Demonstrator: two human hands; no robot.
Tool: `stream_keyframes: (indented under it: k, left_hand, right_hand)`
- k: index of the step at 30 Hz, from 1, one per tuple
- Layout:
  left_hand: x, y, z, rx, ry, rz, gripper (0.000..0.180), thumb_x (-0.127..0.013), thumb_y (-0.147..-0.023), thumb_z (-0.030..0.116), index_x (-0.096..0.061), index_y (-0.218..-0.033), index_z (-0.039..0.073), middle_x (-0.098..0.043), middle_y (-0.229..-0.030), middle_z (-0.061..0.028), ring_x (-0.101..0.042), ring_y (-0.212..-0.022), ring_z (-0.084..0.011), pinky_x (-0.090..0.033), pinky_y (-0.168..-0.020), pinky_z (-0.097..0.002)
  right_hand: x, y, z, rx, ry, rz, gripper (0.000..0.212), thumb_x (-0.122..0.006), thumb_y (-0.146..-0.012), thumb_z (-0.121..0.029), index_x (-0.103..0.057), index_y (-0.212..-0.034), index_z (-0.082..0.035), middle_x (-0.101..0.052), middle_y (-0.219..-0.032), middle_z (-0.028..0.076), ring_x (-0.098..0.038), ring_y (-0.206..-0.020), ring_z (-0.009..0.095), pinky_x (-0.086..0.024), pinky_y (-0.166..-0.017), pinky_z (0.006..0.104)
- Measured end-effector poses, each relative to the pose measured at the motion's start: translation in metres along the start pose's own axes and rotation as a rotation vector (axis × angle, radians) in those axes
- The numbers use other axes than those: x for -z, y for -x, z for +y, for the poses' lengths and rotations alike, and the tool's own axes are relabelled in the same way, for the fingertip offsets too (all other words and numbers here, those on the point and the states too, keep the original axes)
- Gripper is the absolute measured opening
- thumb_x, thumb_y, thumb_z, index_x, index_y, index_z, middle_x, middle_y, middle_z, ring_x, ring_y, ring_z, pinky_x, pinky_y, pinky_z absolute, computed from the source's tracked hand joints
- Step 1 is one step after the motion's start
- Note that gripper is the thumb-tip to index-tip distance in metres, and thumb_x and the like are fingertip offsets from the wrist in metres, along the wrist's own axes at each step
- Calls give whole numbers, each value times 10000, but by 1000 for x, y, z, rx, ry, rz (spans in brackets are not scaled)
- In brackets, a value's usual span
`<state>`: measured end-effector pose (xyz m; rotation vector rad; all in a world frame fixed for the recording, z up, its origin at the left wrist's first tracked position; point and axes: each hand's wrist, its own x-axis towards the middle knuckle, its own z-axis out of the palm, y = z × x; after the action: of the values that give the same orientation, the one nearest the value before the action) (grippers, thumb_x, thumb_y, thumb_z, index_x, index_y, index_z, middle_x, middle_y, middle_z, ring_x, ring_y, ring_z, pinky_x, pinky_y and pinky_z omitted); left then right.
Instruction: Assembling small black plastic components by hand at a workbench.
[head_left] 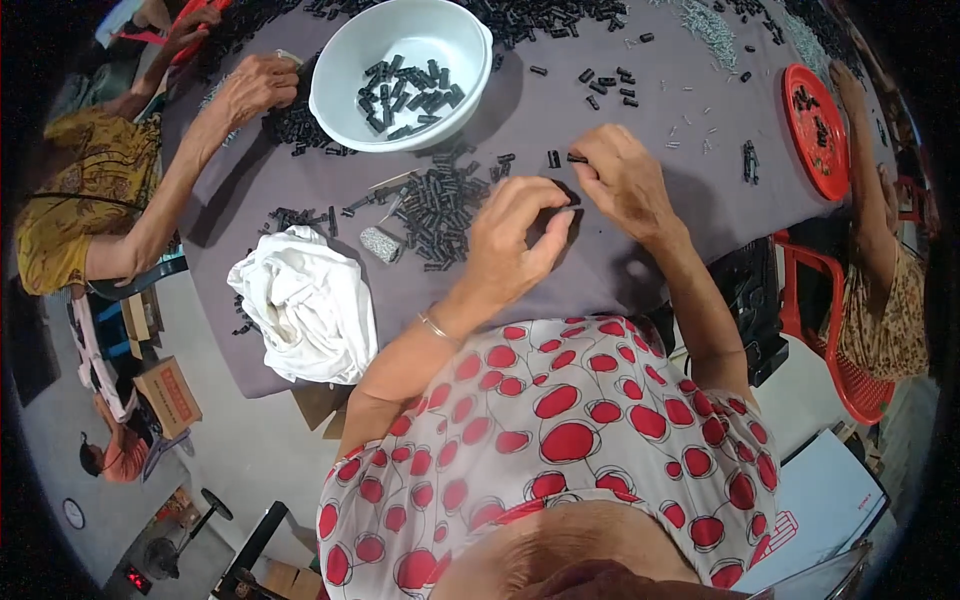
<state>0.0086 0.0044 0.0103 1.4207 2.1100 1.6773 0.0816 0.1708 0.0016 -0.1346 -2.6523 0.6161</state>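
Pinching small black tube [577,158], right hand [622,180], left hand [515,235] beside

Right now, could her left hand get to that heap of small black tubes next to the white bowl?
Probably yes. The left hand is close beside the heap of black tubes on the grey cloth, with nothing between them. The white bowl sits behind the heap, the white rag off to the side.

bowl [400,40] behind parts pile [435,205] | cloth [305,300] left (near table [640,260] edge) | tray [815,130] far right
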Motion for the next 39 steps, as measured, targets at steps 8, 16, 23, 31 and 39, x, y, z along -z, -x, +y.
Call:
stream_keyframes:
  k: [8, 16, 23, 31, 39]
  left_hand:
    - [1, 2, -5, 377, 443, 74, 107, -621, -799, 6, -575, -890, -25, -563, -866, -44, -556, -724, -79, -465, -629, -214]
    - [-2, -1, -4, 431, 656, 112, 159, -638, -793, -10, -575, -938, -23, -548, -911, -40, -546, -778, -80, -452, -697, -208]
    - [4, 3, -7, 435, 608, 118, 124, -566, -827, -28, -553, -951, -26, -550, -997, -89, -555, -840, -109, -464, -736, -231]
    - [4, 1, 2, 554, 784, 11, 103, -502, -894, 64, -476, -985, 24, -594, -900, -110, -599, -714, -143, -492, -646, -237]
    - [2, 3, 2, 560, 681, -86, 140, -577, -852, 30, -533, -981, -1, -606, -840, -79, -591, -681, -114, -487, -634, -224]
  right_hand:
    - [6, 10, -34, -423, -904, 98, 180, -611, -777, 37, -586, -943, -30, -578, -832, 11, -547, -754, 72, -447, -674, 209]
    - [-11, 17, -40, -399, -1143, 205, 219, -601, -786, 50, -563, -991, -17, -590, -871, 5, -543, -788, 60, -453, -709, 205]
    - [-5, 14, -53, -161, -609, 230, 260, -642, -705, 72, -588, -944, -17, -605, -860, 85, -593, -714, 141, -497, -630, 248]
    - [33, 34, 20, -366, -170, 399, 144, -606, -742, 59, -568, -843, -36, -530, -740, 65, -529, -606, 128, -431, -538, 239]
    - [43, 46, 57, -514, -87, 313, 93, -621, -724, -49, -580, -804, -70, -531, -735, 102, -561, -657, 260, -449, -593, 341]
